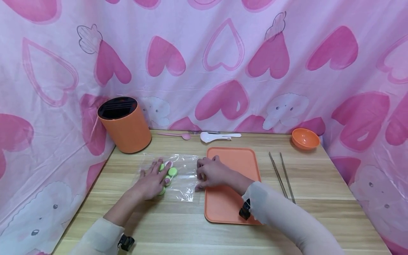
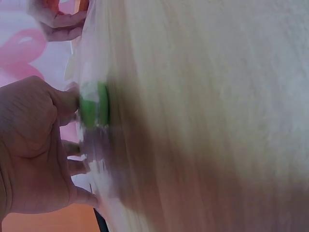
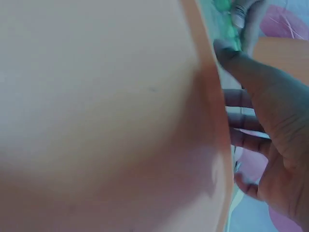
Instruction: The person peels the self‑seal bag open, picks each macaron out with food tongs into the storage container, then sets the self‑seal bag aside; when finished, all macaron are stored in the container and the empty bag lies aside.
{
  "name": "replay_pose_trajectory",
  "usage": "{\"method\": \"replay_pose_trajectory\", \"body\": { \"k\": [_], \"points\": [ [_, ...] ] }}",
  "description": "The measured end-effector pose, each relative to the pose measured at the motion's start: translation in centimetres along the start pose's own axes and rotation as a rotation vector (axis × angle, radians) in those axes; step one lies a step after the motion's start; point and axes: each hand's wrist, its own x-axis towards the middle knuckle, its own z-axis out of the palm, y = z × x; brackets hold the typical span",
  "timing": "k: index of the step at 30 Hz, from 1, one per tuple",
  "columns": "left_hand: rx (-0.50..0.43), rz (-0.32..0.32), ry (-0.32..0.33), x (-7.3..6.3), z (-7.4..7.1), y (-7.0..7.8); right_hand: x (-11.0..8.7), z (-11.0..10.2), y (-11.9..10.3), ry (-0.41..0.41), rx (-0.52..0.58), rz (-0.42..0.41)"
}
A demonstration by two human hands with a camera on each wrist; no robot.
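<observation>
A clear plastic bag [image 1: 185, 177] lies flat on the table with several small round green pieces [image 1: 173, 172] and pale ones inside. My left hand [image 1: 152, 182] rests over the bag's left part, its fingers spread on and among the pieces, hiding some of them. In the left wrist view, a green piece [image 2: 96, 104] shows under the film beside the thumb. At the bag's right edge, my right hand [image 1: 211, 173] reaches down with bent, parted fingers, its fingertips by the edge. That hand's wrist passes over an orange tray [image 1: 231, 209], whose rim [image 3: 217, 111] runs alongside the fingers.
An orange knife block [image 1: 127, 131] stands at the back left. A pink spoon [image 1: 185, 136], a white spoon [image 1: 207, 137] and a fork [image 1: 193, 132] lie along the back. Metal chopsticks [image 1: 285, 173] lie right of the tray, and an orange bowl [image 1: 305, 139] sits at the back right.
</observation>
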Motion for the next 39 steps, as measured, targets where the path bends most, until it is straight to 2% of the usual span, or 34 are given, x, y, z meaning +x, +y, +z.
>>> {"method": "replay_pose_trajectory", "body": {
  "k": [5,8,15,21,24,28,39],
  "points": [
    [-0.003,0.036,-0.004,0.1,-0.8,-1.2,-0.4,0.6,-0.4,0.020,-0.058,0.065],
    [-0.044,0.052,-0.008,0.4,-1.2,-2.3,-0.5,0.6,-0.6,0.020,-0.060,0.086],
    [-0.114,0.052,-0.061,0.8,-2.0,-5.4,-0.5,0.4,-0.8,0.013,-0.066,0.100],
    [-0.182,0.055,-0.125,0.3,-3.0,-7.5,-0.6,0.4,-0.9,0.010,-0.038,0.101],
    [-0.231,0.063,-0.174,0.1,-3.5,-8.0,-0.6,0.4,-0.9,0.013,-0.039,0.101],
    [-0.247,0.069,-0.209,0.1,-3.8,-8.3,-0.6,0.5,-0.8,0.012,-0.037,0.102],
    [-0.218,0.060,-0.216,0.5,-3.2,-8.4,-0.7,0.6,-0.7,0.011,-0.029,0.099]
  ]
}}
